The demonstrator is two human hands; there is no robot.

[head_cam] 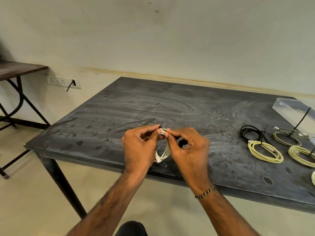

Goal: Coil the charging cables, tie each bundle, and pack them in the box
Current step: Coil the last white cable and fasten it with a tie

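Head view: your left hand [139,145] and right hand [187,147] both pinch the top of a white cable coil [163,152] above the table's [119,106] near edge; fingers clamped on it, probably cinching a black tie, too small to confirm. Four tied bundles lie right: black [251,133], yellow [265,150], olive [288,137], another yellow [302,155]. Clear box [289,106] looks unpacked. Packing remains.

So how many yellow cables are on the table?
2 for sure: one coil right of the hands, another at the right edge. A pale bit below may be a third.
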